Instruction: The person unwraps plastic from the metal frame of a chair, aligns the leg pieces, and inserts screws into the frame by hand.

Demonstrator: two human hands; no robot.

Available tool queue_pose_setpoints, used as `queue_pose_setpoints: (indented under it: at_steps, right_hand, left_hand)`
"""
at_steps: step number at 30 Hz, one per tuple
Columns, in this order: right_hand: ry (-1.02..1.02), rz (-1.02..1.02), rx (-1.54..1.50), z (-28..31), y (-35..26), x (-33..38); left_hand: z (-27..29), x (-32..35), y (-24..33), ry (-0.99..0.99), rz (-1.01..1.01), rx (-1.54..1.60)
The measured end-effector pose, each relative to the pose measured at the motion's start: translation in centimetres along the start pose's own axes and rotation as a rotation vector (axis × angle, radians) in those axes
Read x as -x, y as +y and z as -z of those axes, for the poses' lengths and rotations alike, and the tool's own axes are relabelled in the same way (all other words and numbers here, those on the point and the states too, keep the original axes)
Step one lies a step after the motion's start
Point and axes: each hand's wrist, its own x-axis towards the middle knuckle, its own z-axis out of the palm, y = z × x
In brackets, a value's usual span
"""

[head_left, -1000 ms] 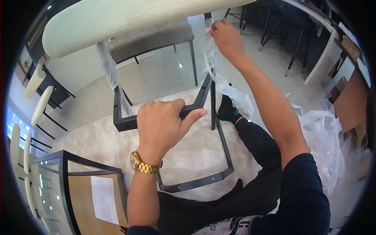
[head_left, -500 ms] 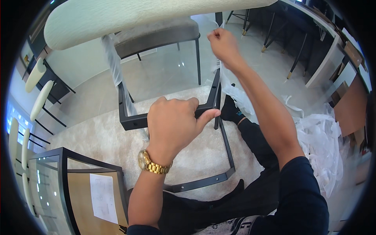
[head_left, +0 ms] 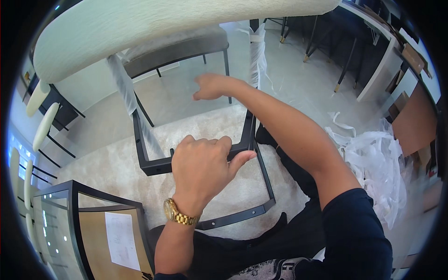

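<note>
A chair with a cream upholstered backrest (head_left: 186,32) and a black metal frame (head_left: 156,166) stands tilted in front of me. My left hand (head_left: 200,161), with a gold watch on its wrist, is closed around the frame's crossbar. White plastic film covers the left post (head_left: 123,84) and hangs loosely on the right post (head_left: 255,63). Between the two posts my right hand (head_left: 212,87) reaches across in mid-air, slightly blurred. Its thumb and fingers look apart, and I see nothing in them.
Crumpled white wrapping (head_left: 375,163) is heaped on the right. At lower left stands a black-framed glass piece with a paper sheet (head_left: 122,240). A grey upholstered seat (head_left: 177,51) is beyond the chair, and more cream chairs (head_left: 46,121) line the left. A pale rug (head_left: 102,163) lies below.
My right hand has left the right post's film and swung left toward the middle. My left hand keeps its hold on the crossbar, which sits a little lower in view.
</note>
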Motion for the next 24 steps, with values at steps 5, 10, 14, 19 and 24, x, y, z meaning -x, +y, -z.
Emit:
queue_pose_setpoints:
  at_steps: [5,10,14,19,24]
  right_hand:
    - [0.437,0.456,-0.492,2.3,-3.4,7.8]
    - [0.781,0.158,-1.11,6.8,14.6,12.4]
    - [0.381,-0.047,-1.53,7.3,15.5,7.6]
    - [0.461,0.182,-1.714,6.0,13.4,4.3]
    - [1.177,-0.068,-1.103,2.8,12.3,9.6]
  left_hand:
    - [1.6,2.4,-0.5,-0.03,0.064,0.009]
    - [0.5,1.6,0.7,0.015,0.035,0.054]
    - [0.4,1.6,0.3,0.027,0.042,0.041]
    - [1.0,1.3,0.1,0.025,0.031,-0.023]
    - [0.8,0.9,-0.2,0.011,0.048,-0.022]
